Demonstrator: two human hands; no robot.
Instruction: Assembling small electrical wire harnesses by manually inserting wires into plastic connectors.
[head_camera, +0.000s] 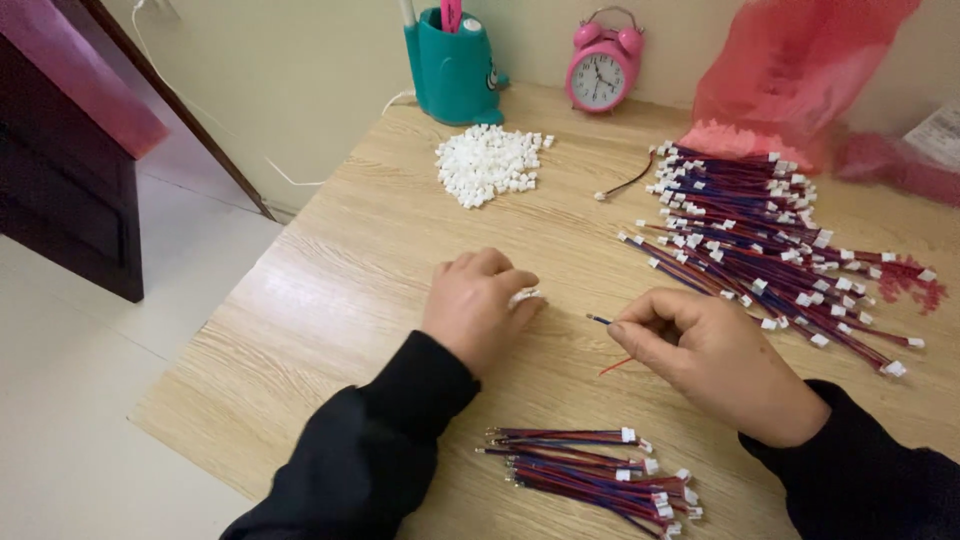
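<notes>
My left hand (478, 303) rests on the wooden table (340, 290) with its fingers curled around a small white plastic connector (524, 296). My right hand (705, 355) pinches a thin red and blue wire (600, 320) by its end, whose tip points toward the left hand; a red strand trails under the palm. A small bundle of red and blue wires with white connectors (600, 475) lies near the table's front edge between my arms. Both sleeves are black.
A heap of white connectors (488, 163) lies at the back centre. A large spread of wires with white plugs (770, 240) fills the right side. Behind stand a teal holder (452, 70), a pink alarm clock (603, 65) and a red plastic bag (790, 70).
</notes>
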